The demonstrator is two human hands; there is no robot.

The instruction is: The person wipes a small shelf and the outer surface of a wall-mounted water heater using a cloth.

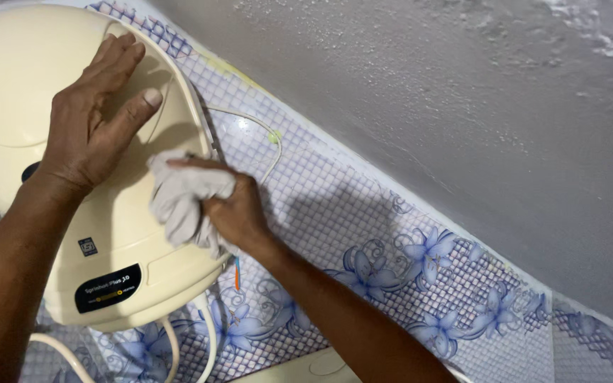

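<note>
A cream water heater [72, 177] is mounted on a tiled wall [363, 213], and its right flank is being wiped. The left hand [94, 113] is laid flat on the heater's domed front, fingers spread and open, gripping nothing; it appears to be used as a brace. The right hand [232, 209] is closed around a bunched pale cloth [182, 198], which is pressed against the heater's side just where the casing meets the tiles.

The step in hand is judged to be the cleaning of that side seam. For the next stroke, the cloth would have to be kept folded tight and drawn along the curved edge, with the pressure taken up by the braced palm.

Room is tight on the wall side: only a narrow gap is left between casing and tiles, and a thin white cable [260, 135] loops out of it just above the cloth, so care is called for there. A small orange-and-blue piece [236, 273] hangs just below the right wrist. Under the heater, white hoses [207, 333] curve down and crowd the lower edge. To the right, the tiles run bare up to a grey plaster wall [427, 92], and free room for the forearm is offered there.
</note>
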